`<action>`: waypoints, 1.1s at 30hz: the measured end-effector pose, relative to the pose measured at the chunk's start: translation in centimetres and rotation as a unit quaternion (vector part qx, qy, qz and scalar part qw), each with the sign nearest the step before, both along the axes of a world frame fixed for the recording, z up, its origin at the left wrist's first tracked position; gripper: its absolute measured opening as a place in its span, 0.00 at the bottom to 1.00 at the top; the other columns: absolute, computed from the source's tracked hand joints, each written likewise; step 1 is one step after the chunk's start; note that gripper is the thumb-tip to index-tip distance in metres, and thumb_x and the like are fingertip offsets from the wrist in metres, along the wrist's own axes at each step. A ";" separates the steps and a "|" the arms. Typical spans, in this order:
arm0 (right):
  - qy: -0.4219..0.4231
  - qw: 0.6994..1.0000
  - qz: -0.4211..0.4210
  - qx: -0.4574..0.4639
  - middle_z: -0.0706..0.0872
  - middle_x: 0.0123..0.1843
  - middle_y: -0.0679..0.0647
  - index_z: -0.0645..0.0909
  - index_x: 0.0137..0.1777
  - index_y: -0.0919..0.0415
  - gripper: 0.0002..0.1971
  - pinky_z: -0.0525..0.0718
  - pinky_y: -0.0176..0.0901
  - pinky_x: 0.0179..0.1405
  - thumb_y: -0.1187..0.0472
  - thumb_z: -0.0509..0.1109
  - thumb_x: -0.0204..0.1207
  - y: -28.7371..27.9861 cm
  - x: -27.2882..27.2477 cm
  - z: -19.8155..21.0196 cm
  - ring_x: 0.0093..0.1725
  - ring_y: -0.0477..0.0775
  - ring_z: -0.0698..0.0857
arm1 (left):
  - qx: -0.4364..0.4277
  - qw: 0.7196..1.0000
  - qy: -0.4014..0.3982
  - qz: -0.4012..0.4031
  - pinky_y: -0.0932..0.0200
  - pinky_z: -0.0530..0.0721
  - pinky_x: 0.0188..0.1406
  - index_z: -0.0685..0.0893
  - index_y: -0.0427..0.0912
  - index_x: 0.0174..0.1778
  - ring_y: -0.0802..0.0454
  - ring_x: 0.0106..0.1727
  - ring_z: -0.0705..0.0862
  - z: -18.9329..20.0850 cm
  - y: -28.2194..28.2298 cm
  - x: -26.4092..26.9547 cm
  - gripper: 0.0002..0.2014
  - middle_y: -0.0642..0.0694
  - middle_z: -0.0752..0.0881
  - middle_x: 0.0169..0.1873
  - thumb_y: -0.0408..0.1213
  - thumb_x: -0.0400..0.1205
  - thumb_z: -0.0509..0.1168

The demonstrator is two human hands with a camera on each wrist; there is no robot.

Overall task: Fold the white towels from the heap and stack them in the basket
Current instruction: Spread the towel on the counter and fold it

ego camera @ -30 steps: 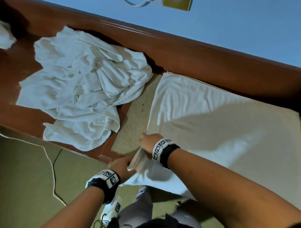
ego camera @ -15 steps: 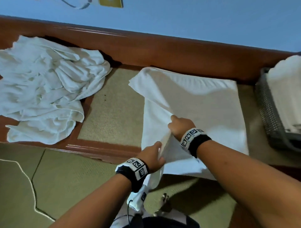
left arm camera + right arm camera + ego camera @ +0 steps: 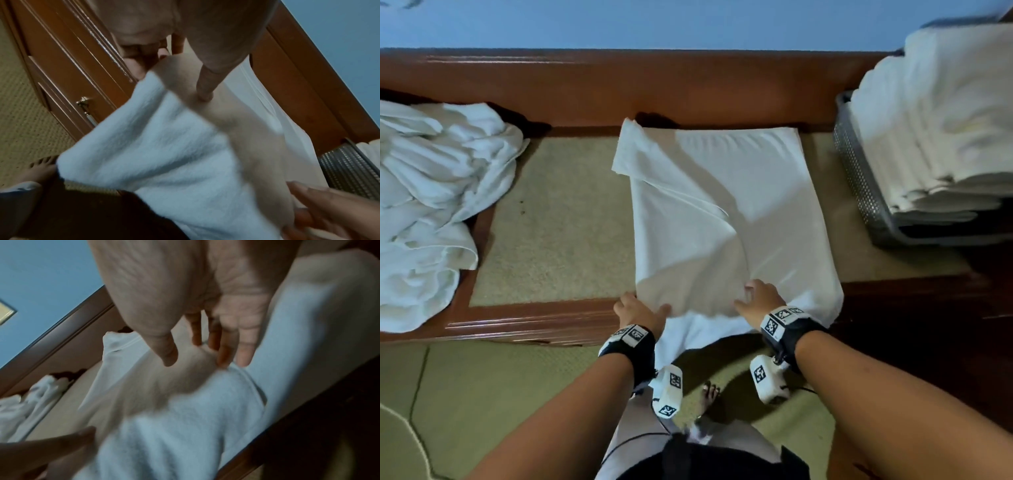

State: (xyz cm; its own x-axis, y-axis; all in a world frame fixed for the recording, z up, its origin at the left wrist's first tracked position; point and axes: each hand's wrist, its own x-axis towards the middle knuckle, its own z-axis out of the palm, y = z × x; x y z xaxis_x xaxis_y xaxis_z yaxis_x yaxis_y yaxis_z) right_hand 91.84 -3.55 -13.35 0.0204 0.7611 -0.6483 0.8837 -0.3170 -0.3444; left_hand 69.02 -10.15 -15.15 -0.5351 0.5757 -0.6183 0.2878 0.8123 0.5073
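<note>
A white towel (image 3: pixel 722 212) lies folded lengthwise on the table's beige inlay (image 3: pixel 551 222), and its near end hangs over the front edge. My left hand (image 3: pixel 643 308) pinches the towel's near left corner, thumb (image 3: pixel 203 91) on top and fingers curled under. My right hand (image 3: pixel 755 298) rests on the towel near the front edge, its straight fingers (image 3: pixel 242 353) touching the cloth and the thumb held apart. The heap of crumpled white towels (image 3: pixel 431 192) lies at the left. At the right stands a grey mesh basket (image 3: pixel 859 178) holding a tall stack of folded towels (image 3: pixel 945 120).
A raised wooden back rail (image 3: pixel 654 82) runs along the far side of the table under a blue wall. A drawer handle (image 3: pixel 84 104) shows on the table's front. My bare foot (image 3: pixel 710 394) and a white cord (image 3: pixel 410 438) are on the green floor mat.
The towel's left part has been carried over to the right, making it narrower. My hands have spread apart along the near edge, and the right fingers have loosened. The view swung right toward the basket.
</note>
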 end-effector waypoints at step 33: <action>0.071 0.990 0.002 -0.123 0.86 0.32 0.51 0.75 0.68 0.66 0.35 0.79 0.39 0.32 0.33 0.67 0.78 -7.4 3.7 -0.1 0.25 0.49 0.80 | -0.010 0.986 -0.094 -0.139 0.43 0.86 0.55 0.81 0.40 0.66 0.37 0.53 0.87 1.4 -10.4 -1.8 0.23 0.37 0.88 0.55 0.42 0.75 0.67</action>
State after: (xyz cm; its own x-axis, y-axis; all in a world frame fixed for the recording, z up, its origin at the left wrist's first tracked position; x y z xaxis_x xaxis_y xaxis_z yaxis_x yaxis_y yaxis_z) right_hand 95.54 -10.96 -13.43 -0.0861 0.5797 -0.8103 0.8336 -0.4036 -0.3773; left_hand 67.23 -20.50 -13.73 -0.2342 0.6701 -0.7043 0.4034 0.7262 0.5568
